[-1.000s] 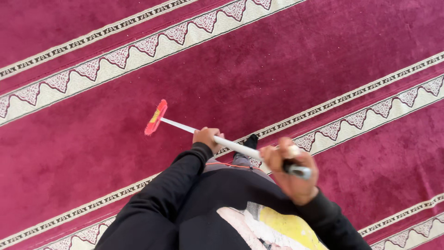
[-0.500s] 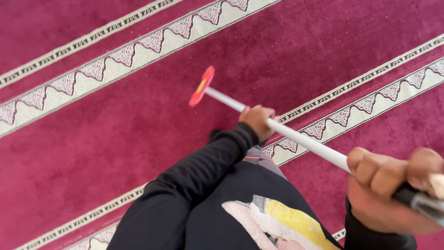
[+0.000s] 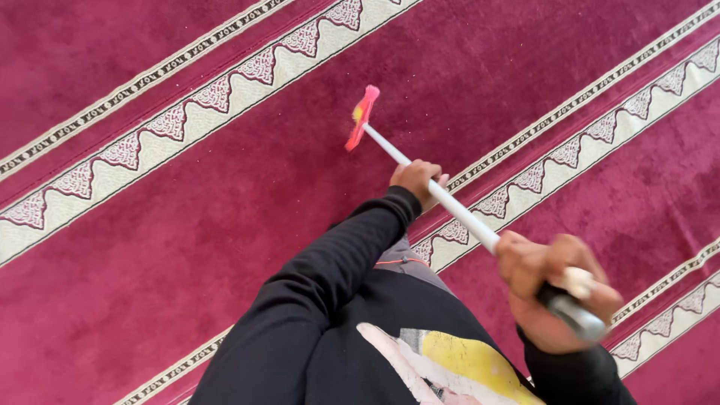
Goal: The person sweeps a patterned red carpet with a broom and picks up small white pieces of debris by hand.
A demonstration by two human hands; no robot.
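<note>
Long-handled broom with white pole and pink-red brush head (image 3: 442,196): head sits on the deep crimson pile carpet (image 3: 187,247), up and left of both hands, in the plain red band between two cream patterned border stripes (image 3: 150,142). A yellow patch shows on the head; can't tell what it is.

Long axis: runs diagonally, from brush head at upper left down to the dark grip end at lower right. Pole is tilted, low end at the carpet, high end near the camera.

Left hand (image 3: 417,180): closed around the white pole at roughly mid-length, black sleeve (image 3: 330,262) leading up to it. This is the hand nearer the brush head.

Right hand (image 3: 559,289): wrapped tight around the upper end of the pole where white turns to the dark grip, fingers curled over, knuckles toward the camera. Slightly motion-blurred. Farther from the head, closest to the lens.

So: head lies ahead-left of the left hand, both hands in line on the same axis, well apart from each other.

Around it: black top with a yellow and pale print (image 3: 450,360) at bottom of view. More cream stripes cross the carpet at lower right, parallel to the first.
</note>
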